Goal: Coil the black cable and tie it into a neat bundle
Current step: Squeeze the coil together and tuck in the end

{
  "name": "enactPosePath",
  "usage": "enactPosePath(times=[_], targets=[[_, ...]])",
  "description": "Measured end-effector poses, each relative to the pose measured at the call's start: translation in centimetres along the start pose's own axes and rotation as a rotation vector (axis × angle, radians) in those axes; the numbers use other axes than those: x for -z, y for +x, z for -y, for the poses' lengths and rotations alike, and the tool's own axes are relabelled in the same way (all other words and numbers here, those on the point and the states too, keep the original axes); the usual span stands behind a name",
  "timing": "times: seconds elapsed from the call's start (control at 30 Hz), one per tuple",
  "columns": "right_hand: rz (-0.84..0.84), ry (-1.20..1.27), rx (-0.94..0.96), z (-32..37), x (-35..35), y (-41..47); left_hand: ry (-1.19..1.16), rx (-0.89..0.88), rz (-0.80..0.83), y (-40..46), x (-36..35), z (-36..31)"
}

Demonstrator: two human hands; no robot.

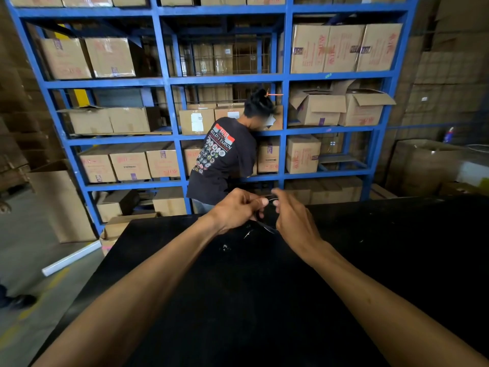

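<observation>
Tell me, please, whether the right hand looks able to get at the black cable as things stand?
Probably yes: the right hand is level with the black cable, which the left hand pinches, with nothing between them. Whether its fingers already touch it is unclear.

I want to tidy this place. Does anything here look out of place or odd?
Yes. A white tube lies loose on the floor left of the black table, and two boxes on the blue shelf stand with flaps open.

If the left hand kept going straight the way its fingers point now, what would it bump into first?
Most likely the thin black cable it pinches, then right away the right hand. The left hand points rightward across the black tabletop, and the two hands look nearly touching, though depth is hard to judge.
</observation>
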State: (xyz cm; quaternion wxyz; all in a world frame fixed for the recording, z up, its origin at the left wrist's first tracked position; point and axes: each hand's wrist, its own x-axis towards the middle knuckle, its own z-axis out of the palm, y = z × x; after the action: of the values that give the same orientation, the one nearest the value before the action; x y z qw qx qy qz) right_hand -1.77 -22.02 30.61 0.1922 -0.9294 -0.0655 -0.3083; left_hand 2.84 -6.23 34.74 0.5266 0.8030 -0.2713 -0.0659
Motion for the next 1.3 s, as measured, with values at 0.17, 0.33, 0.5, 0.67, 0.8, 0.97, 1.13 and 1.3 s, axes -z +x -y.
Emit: enactPosePath(times=[0.17,0.33,0.5,0.67,0.8,0.97,1.13,1.3], targets=[[0.141,0.063,-0.052,0.4,-0.6,-0.1,0.283,-0.069,-0.191,-0.3,-1.1,1.2],[0.243,0.536,-0.339,0.1,0.3,0.8,0.194,-0.111,-0.291,-0.9,-1.7,2.8],[0.231,0.865,-0.582,-0.6,0.5,0.9,0.039,-0.085,-0.164,-0.7,-1.6,3.4],[0.092,0.461,-0.405,-0.3,-0.3,-0.4,0.052,0.065,0.021,-0.1,-1.6,2.9],[0.257,0.309,-0.326,-0.6,-1.3,-1.2,0.243,0.107,-0.1,0.1,-2.5,3.7],[0.181,0.526,-0.426,-2.2,-1.6,-2.0,0.012,0.152,-0.132,-0.3,-4.1,4.5],[-0.037,0.477,-0.42,-2.8,-1.7,-3.3,-0.123,0.22,-0.085,0.0,-5.0,4.4],[-0.121,0.293,-0.202,-4.0,-1.2,-5.4,-0.399,0.333,0.117,-0.1,-5.9,4.4]])
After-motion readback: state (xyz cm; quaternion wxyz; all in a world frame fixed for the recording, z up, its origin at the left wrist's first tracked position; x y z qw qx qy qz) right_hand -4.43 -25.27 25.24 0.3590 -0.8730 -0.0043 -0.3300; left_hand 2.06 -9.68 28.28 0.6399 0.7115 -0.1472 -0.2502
